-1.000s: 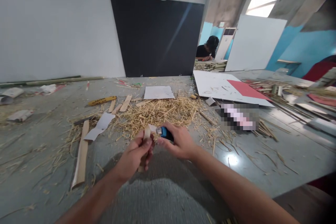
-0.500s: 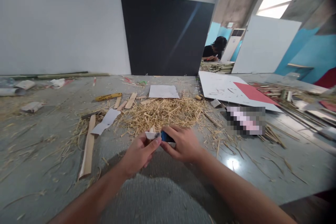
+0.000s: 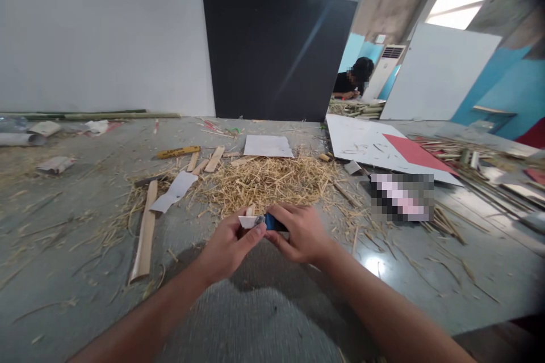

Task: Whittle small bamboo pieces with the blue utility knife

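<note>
My left hand [image 3: 236, 243] is closed around a small folded piece of white paper [image 3: 247, 221], with a pale wood piece [image 3: 251, 210] poking up behind it. My right hand [image 3: 300, 231] grips a blue and black tool [image 3: 275, 223], which looks like a utility knife. Its grey metal end meets the paper at my left thumb; the fingers hide most of it. Both hands are above the table, just in front of a heap of straw-coloured shavings [image 3: 268, 181].
A wood strip [image 3: 145, 238], torn white paper [image 3: 174, 191] and a yellow tube-like piece [image 3: 179, 152] lie left. Behind the shavings lies a white sheet [image 3: 269, 146]. White board [image 3: 361, 139] and a blurred-out object [image 3: 402, 198] lie right. A black panel [image 3: 276, 51] stands behind; another person [image 3: 355, 79] sits beyond.
The view has shifted slightly, so the scene sits a little differently in the frame. Both hands keep their grips, still close together, with hardly any visible movement.
</note>
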{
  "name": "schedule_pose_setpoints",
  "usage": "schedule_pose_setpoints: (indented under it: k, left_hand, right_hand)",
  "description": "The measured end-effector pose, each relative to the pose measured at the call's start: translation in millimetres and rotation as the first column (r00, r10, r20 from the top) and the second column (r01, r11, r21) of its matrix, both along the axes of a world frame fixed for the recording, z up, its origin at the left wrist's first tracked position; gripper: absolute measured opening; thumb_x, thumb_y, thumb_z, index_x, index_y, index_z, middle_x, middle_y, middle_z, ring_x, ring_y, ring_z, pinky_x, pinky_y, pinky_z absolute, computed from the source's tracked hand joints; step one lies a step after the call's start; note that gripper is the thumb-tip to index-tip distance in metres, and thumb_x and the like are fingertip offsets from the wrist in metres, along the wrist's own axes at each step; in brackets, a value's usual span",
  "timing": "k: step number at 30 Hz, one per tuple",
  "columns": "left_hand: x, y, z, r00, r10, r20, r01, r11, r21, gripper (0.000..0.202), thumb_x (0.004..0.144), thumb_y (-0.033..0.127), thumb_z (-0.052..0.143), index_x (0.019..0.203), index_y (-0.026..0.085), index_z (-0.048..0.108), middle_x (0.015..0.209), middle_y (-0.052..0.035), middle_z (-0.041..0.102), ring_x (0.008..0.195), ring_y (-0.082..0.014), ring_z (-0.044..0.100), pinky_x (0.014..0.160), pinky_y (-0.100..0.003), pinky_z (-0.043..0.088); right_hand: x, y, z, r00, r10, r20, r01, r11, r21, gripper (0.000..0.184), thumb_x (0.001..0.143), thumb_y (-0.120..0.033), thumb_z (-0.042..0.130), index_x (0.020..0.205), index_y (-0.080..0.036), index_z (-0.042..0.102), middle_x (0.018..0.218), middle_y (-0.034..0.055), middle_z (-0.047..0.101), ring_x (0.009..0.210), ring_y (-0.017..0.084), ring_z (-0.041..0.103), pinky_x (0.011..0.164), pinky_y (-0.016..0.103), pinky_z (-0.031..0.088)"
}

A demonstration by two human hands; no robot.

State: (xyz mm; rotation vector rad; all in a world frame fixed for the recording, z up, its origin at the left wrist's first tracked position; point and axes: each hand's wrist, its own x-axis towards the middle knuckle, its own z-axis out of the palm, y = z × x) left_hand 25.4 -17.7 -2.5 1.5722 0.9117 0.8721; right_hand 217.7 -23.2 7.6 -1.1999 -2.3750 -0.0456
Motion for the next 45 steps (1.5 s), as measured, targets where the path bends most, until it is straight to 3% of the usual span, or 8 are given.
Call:
schedule_pose_setpoints:
  k: [5, 14, 20, 25, 35, 39, 42, 45]
  left_hand:
    - [-1.5, 5.9, 1.9, 0.991, 0.06, -0.116, -0.041, 0.987, 0.159, 0.035, 0.086, 0.05, 0.054, 0.071, 0.018, 0.049, 0.06, 0.0049, 0.04, 0.056, -0.0097, 0.037, 0.052, -0.021, 0.031]
    - [3.2, 10.5, -0.4, 0.976, 0.146, -0.16, -0.119, 0.978, 0.171, 0.04, 0.087, 0.049, 0.051, 0.062, 0.019, 0.043, 0.052, 0.0051, 0.037, 0.048, -0.0085, 0.032, 0.045, -0.022, 0.025]
    - [-10.4, 16.9, -6.5, 0.973, 0.229, -0.044, -0.228, 0.973, 0.019, 0.042, 0.088, 0.053, 0.051, 0.065, 0.021, 0.036, 0.051, 0.0077, 0.031, 0.04, -0.0066, 0.029, 0.038, -0.019, 0.023]
    - [-3.4, 16.3, -5.6, 0.935, 0.096, 0.341, -0.033, 0.982, -0.187, 0.031, 0.09, 0.05, 0.049, 0.082, 0.021, 0.044, 0.071, 0.0043, 0.048, 0.05, -0.0087, 0.047, 0.049, -0.023, 0.044]
    - [-7.5, 21.7, -12.5, 0.889, 0.205, 0.409, -0.172, 0.978, -0.117, 0.02, 0.079, 0.034, 0.072, 0.09, 0.018, 0.068, 0.079, -0.0003, 0.059, 0.07, -0.0097, 0.052, 0.063, -0.02, 0.042]
    - [-6.4, 18.2, -7.3, 0.866, 0.158, 0.474, -0.114, 0.986, -0.121, 0.015, 0.069, 0.023, 0.078, 0.084, 0.02, 0.074, 0.089, -0.0031, 0.064, 0.082, -0.0141, 0.06, 0.071, -0.024, 0.048]
    - [-5.7, 15.5, -5.2, 0.858, 0.11, 0.502, -0.008, 0.98, -0.201, 0.011, 0.064, 0.021, 0.08, 0.068, 0.015, 0.072, 0.089, -0.0055, 0.066, 0.083, -0.0168, 0.064, 0.073, -0.027, 0.052]
    - [-5.9, 13.6, -4.7, 0.864, 0.059, 0.499, 0.144, 0.923, -0.358, 0.023, 0.074, 0.035, 0.075, 0.085, 0.016, 0.071, 0.083, -0.0068, 0.068, 0.071, -0.0178, 0.067, 0.065, -0.03, 0.054]
  right_hand:
    - [0.5, 0.7, 0.4, 0.998, -0.055, 0.007, 0.055, 0.998, 0.032, 0.039, 0.093, -0.054, 0.04, 0.099, -0.019, 0.055, 0.087, 0.0048, 0.065, 0.072, 0.017, 0.059, 0.06, 0.029, 0.031]
    - [-1.6, 3.8, 0.1, 0.984, -0.17, -0.054, 0.174, 0.981, 0.089, 0.033, 0.092, -0.051, 0.045, 0.093, -0.02, 0.055, 0.081, 0.0033, 0.065, 0.065, 0.016, 0.057, 0.057, 0.028, 0.027]
    - [20.2, 16.7, 4.0, 0.792, -0.484, -0.371, 0.547, 0.834, 0.079, 0.032, 0.094, -0.05, 0.04, 0.086, -0.021, 0.048, 0.062, -0.0002, 0.053, 0.055, 0.015, 0.048, 0.053, 0.027, 0.025]
    - [12.8, 10.2, -1.1, 0.871, -0.348, -0.346, 0.367, 0.93, -0.011, 0.029, 0.095, -0.048, 0.04, 0.092, -0.021, 0.05, 0.065, 0.0005, 0.056, 0.059, 0.017, 0.051, 0.055, 0.028, 0.03]
    - [-4.6, 5.6, -10.6, 0.968, -0.157, -0.198, 0.151, 0.987, -0.049, 0.04, 0.079, -0.047, 0.062, 0.109, -0.022, 0.057, 0.082, 0.0051, 0.071, 0.067, 0.021, 0.065, 0.058, 0.028, 0.042]
    - [3.3, 8.9, -12.3, 0.978, 0.004, -0.21, 0.014, 0.996, 0.084, 0.033, 0.076, -0.018, 0.056, 0.108, -0.024, 0.061, 0.092, 0.0029, 0.073, 0.074, 0.018, 0.067, 0.065, 0.027, 0.045]
    - [13.3, 10.9, -10.4, 0.974, 0.01, -0.225, 0.045, 0.971, 0.237, 0.032, 0.076, -0.014, 0.054, 0.105, -0.023, 0.064, 0.087, 0.0025, 0.073, 0.073, 0.018, 0.066, 0.067, 0.028, 0.045]
    - [21.6, 12.2, -7.6, 0.984, -0.003, -0.176, 0.06, 0.946, 0.319, 0.032, 0.078, -0.014, 0.053, 0.108, -0.022, 0.063, 0.086, 0.0035, 0.072, 0.073, 0.019, 0.064, 0.067, 0.03, 0.044]
